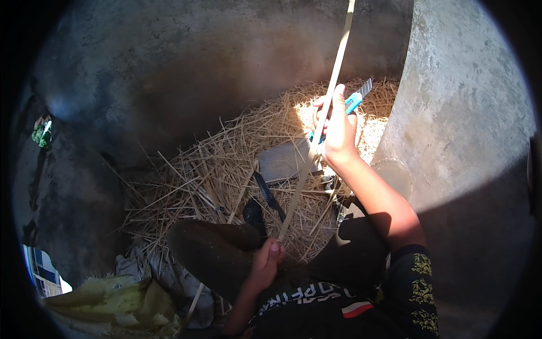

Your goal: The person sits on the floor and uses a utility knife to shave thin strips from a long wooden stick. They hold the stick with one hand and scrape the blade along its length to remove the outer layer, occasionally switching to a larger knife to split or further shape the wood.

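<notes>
Because the pale bamboo-like strip [306,169] is long, thin and flat, we judge it light and springy, likelier to bow or split lengthwise than to crush. It runs from about 6 o'clock to 1 o'clock, where it leaves our view. Our left grip [264,269], at 6 o'clock, is closed round its lower end. Our right grip [340,132], at 2 o'clock, is curled round a blue utility knife [353,102] with its blade bared; the strip crosses those fingers, though how hard they pinch it we cannot tell. The flat faces look the best hold, since the edges may be splintery. Near the dial's centre, a grey board [282,162] lies among straw-like slivers [180,176].
</notes>
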Demonstrator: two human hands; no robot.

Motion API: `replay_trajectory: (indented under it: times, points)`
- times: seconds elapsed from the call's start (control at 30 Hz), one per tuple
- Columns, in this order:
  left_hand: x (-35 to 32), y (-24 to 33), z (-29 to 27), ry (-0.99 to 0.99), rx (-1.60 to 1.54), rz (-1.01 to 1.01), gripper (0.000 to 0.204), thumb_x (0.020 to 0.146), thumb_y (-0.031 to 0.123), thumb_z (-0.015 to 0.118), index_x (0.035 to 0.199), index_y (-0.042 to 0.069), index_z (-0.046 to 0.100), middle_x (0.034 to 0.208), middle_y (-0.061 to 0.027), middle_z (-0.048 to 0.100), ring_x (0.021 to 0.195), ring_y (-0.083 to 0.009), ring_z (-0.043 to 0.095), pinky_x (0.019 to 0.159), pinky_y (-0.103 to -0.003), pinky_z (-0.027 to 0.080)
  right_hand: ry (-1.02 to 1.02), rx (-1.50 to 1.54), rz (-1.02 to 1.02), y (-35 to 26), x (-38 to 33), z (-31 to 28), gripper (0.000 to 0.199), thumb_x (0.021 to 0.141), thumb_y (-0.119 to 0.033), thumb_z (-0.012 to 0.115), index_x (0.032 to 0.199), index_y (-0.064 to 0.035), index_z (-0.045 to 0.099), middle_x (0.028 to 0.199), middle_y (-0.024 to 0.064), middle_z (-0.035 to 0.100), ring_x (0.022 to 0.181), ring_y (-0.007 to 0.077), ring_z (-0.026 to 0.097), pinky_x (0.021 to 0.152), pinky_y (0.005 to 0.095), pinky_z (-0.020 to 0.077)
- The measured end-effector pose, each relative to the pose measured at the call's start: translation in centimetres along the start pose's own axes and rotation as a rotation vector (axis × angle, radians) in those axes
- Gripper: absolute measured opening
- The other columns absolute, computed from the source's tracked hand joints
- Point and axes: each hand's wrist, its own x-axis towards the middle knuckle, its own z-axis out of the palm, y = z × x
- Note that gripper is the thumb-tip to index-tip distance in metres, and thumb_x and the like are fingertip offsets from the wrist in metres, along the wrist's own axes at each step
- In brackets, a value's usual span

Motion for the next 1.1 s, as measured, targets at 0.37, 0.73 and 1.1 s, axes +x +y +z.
replay_trajectory:
  times: [0.37, 0.73, 1.1]
  points:
    - [-0.1, 0.2, 0.7, 0.055, 0.085, -0.038, 0.026, 0.106, 0.03, 0.048, 0.106, 0.005, 0.052, 0.077, 0.0028, 0.048, 0.069, -0.0049, 0.046, 0.062, -0.024, 0.04, -0.187, -0.338, 0.097, -0.2, -0.6, 0.7, 0.044, 0.098, -0.044, 0.063, 0.076, -0.0058, 0.064, 0.054, -0.0062, 0.046, 0.044, 0.0036, 0.038, 0.043, 0.0218, 0.0278]
    - [-0.3, 0.2, 0.6, 0.07, -0.09, 0.018, 0.022, 0.107, 0.028, 0.045, 0.097, 0.009, 0.047, 0.069, 0.0046, 0.042, 0.057, -0.0034, 0.038, 0.051, -0.022, 0.035, -0.225, -1.714, -0.353, -0.3, 0.1, -0.7, 0.023, 0.078, -0.024, 0.062, 0.074, -0.0038, 0.072, 0.067, 0.0174, 0.068, 0.066, 0.0338, 0.07, 0.064, 0.0437, 0.0559]
    - [-3.0, 4.5, 0.3, 0.215, 0.185, -0.007, 0.019, 0.107, 0.023, 0.045, 0.097, 0.007, 0.048, 0.067, 0.0042, 0.045, 0.054, -0.002, 0.042, 0.048, -0.023, 0.037, -0.488, -1.66, -0.685, 4.2, -2.4, 1.0, 0.041, 0.095, -0.028, 0.055, 0.058, -0.0092, 0.062, 0.051, 0.013, 0.059, 0.045, 0.0307, 0.061, 0.043, 0.0432, 0.0493]
